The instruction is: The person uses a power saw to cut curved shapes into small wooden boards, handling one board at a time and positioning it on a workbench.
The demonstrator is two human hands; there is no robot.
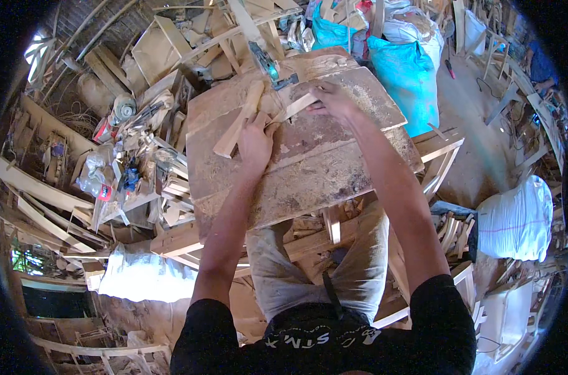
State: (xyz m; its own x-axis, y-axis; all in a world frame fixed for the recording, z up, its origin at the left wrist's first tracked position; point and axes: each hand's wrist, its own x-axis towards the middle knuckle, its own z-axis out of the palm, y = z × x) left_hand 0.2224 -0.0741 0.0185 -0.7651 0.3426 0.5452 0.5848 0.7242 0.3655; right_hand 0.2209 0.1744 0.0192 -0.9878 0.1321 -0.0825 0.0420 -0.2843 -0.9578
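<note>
A short, pale wood piece lies slantwise across the sawdust-covered worktable. My right hand is closed on its far right end. At the piece's lower left end is my left hand, with bent fingers that look closed on it; their exact grip is partly hidden. A longer pale wood block lies just left of my left hand, against its fingers. Beyond the short piece, a metal fitting with a teal part, like a saw guide, stands over the table. Any blade there is too small to make out.
Teal sacks stand beyond the table's right side, and a white sack sits further right. On the left, a cluttered bench holds a plastic bottle, a can and offcuts. Timber lies around the floor. My legs are against the table's near edge.
</note>
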